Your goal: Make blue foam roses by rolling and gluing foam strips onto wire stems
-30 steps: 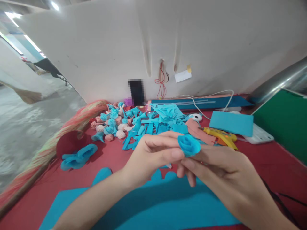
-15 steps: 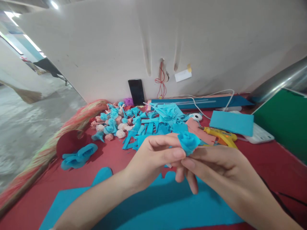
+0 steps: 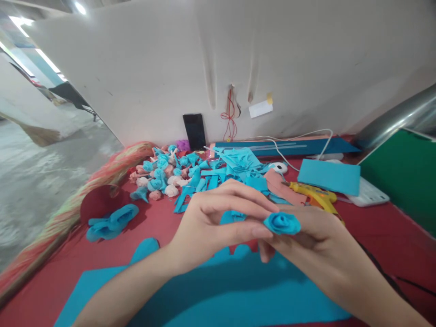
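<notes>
A small blue crepe-paper rose (image 3: pixel 282 223) is held in front of me, its rolled spiral facing up and toward me. My left hand (image 3: pixel 218 218) pinches its left edge between thumb and fingers. Close against its right and rear sides, my right hand (image 3: pixel 313 236) has its fingers curled around the base, which is mostly hidden. Beneath both hands lies a large blue paper sheet (image 3: pixel 218 295) with a scalloped far edge.
Blue, pink and white paper roses (image 3: pixel 160 172) are piled behind, beside blue paper scraps (image 3: pixel 238 159). A yellow glue gun (image 3: pixel 316 195) lies at right near a blue paper stack (image 3: pixel 329 175). A black phone (image 3: pixel 194 131) leans on the wall. Left are a red roll (image 3: pixel 98 204) and petals (image 3: pixel 112 222).
The rose has moved slightly right and down, tipping its spiral more toward me. My left fingers have shifted over its left side, and my right hand has turned around its base.
</notes>
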`<control>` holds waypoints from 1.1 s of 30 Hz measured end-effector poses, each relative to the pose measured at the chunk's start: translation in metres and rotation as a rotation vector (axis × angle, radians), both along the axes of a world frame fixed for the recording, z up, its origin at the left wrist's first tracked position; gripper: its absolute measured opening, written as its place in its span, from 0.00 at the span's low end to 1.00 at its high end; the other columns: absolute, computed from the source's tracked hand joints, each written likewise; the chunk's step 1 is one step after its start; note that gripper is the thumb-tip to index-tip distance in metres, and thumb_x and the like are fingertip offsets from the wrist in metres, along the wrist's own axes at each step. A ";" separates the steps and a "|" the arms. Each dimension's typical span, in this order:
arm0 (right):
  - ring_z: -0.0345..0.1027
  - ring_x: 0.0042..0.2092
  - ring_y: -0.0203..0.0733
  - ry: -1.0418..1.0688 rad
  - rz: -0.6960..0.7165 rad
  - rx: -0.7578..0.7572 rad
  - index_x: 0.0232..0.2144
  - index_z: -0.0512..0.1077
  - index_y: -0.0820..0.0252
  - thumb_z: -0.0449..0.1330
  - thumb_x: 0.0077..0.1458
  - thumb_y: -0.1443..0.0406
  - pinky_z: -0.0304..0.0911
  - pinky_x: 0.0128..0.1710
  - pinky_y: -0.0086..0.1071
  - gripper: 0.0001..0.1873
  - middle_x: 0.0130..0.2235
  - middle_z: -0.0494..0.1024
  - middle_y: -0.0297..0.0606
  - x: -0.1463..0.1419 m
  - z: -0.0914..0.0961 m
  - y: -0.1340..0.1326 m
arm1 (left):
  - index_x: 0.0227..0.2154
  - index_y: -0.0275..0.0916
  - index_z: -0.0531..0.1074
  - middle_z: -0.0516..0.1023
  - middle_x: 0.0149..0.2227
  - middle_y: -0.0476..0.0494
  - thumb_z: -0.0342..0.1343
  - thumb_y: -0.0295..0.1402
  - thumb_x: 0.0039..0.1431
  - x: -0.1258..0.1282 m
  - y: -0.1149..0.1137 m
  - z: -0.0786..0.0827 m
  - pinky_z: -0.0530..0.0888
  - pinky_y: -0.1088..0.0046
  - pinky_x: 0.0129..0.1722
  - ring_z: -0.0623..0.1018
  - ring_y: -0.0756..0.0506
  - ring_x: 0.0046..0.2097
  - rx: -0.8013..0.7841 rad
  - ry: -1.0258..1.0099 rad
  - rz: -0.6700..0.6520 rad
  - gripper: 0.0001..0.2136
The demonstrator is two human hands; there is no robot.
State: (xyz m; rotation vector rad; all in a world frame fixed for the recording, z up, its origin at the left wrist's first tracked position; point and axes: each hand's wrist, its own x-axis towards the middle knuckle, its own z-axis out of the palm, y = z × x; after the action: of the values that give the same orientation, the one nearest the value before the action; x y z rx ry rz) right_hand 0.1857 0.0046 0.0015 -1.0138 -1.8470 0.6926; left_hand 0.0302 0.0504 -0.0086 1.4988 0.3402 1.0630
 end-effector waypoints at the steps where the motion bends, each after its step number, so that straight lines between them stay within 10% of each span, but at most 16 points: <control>1: 0.66 0.21 0.30 -0.004 0.000 0.010 0.16 0.64 0.58 0.53 0.55 0.69 0.61 0.18 0.20 0.16 0.17 0.71 0.25 0.000 0.000 0.000 | 0.30 0.46 0.80 0.78 0.34 0.46 0.62 0.24 0.48 0.000 0.000 0.000 0.75 0.73 0.37 0.75 0.48 0.37 0.029 0.003 0.017 0.09; 11: 0.67 0.20 0.29 0.069 -0.091 -0.034 0.18 0.70 0.56 0.56 0.49 0.72 0.63 0.19 0.19 0.11 0.18 0.72 0.25 -0.010 0.004 -0.003 | 0.22 0.42 0.78 0.66 0.23 0.51 0.60 0.36 0.51 0.006 -0.010 -0.004 0.68 0.79 0.28 0.68 0.54 0.27 -0.453 -0.079 -0.042 0.07; 19: 0.66 0.20 0.26 0.085 -0.224 0.015 0.28 0.74 0.52 0.59 0.52 0.69 0.62 0.20 0.15 0.07 0.20 0.74 0.22 -0.005 -0.007 -0.006 | 0.15 0.38 0.68 0.62 0.22 0.51 0.59 0.38 0.53 0.008 -0.010 -0.006 0.63 0.78 0.39 0.63 0.51 0.33 -0.459 -0.032 -0.004 0.15; 33: 0.60 0.16 0.27 -0.031 -0.387 0.116 0.15 0.64 0.58 0.56 0.52 0.68 0.58 0.17 0.18 0.15 0.14 0.66 0.25 -0.010 -0.005 -0.013 | 0.19 0.41 0.74 0.65 0.24 0.50 0.59 0.37 0.52 0.010 -0.014 -0.011 0.64 0.75 0.39 0.65 0.49 0.35 -0.446 -0.069 -0.021 0.10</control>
State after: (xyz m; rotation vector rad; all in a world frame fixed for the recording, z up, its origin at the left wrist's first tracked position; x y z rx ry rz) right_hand 0.1756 -0.0081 -0.0035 -1.2636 -1.6297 0.3357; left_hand 0.0405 0.0359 -0.0194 1.0628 0.4769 0.9446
